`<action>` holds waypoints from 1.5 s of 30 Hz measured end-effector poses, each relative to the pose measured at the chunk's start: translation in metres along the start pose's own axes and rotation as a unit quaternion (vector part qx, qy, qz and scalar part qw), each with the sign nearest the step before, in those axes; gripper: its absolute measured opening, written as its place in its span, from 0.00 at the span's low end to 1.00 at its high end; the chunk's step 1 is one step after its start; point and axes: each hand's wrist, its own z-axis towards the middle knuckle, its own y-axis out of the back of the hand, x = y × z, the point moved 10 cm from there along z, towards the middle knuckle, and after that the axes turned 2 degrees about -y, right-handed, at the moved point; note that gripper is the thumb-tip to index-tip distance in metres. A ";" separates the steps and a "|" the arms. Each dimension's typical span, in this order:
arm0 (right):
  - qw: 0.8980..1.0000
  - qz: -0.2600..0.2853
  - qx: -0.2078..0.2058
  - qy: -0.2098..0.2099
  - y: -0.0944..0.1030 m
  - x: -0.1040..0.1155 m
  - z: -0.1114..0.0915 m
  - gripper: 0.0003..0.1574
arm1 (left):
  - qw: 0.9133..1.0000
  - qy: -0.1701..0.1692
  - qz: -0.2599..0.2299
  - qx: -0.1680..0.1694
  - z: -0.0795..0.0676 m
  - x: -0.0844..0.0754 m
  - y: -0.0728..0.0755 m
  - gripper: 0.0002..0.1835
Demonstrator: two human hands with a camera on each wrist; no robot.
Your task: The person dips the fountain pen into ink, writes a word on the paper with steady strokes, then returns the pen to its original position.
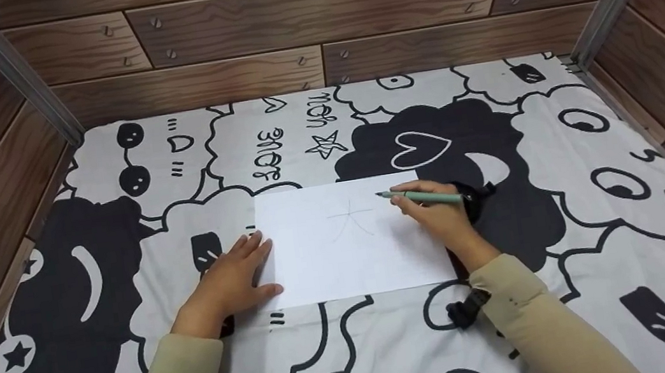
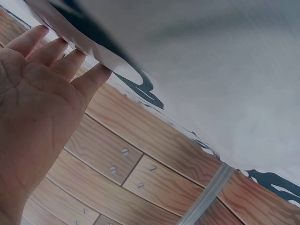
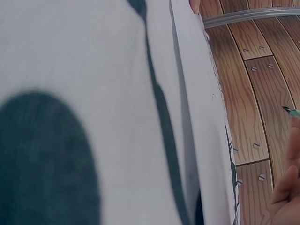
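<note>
A white sheet of paper point(image 1: 318, 272) lies on the patterned cloth in the head view. Thin lines point(image 1: 349, 214) on it form an upright stroke, a crossbar and two slanting legs. My left hand point(image 1: 235, 279) rests at the paper's left edge, fingers spread and fairly straight, the thumb lying over the edge. Between thumb and fingers my right hand point(image 1: 444, 213) grips a green pen point(image 1: 433, 195), its dark tip pointing left over the paper's upper right part. In the right wrist view only the pen's tip point(image 3: 290, 111) and part of that hand point(image 3: 288, 187) show.
A black-and-white cartoon cloth point(image 1: 272, 117) covers the table. Wood-plank-patterned walls point(image 1: 316, 15) stand behind and at both sides, with grey metal posts point(image 1: 15, 68) in the corners. A black strap point(image 1: 469, 308) hangs near the right sleeve point(image 1: 534, 301).
</note>
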 end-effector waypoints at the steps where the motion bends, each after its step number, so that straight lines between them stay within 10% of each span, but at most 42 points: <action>1: 1.000 0.002 -0.009 0.003 0.002 0.005 -0.001 0.11 | 1.000 0.000 0.000 0.000 0.000 0.000 0.000 0.43; 8: 0.998 0.020 -0.053 0.025 0.011 0.029 -0.006 0.10 | 1.000 0.001 -0.002 -0.002 0.000 0.001 -0.001 0.43; 45: 0.991 -0.003 -0.135 -0.004 0.087 0.006 -0.007 0.11 | 1.000 0.003 -0.009 0.001 0.000 0.000 0.000 0.43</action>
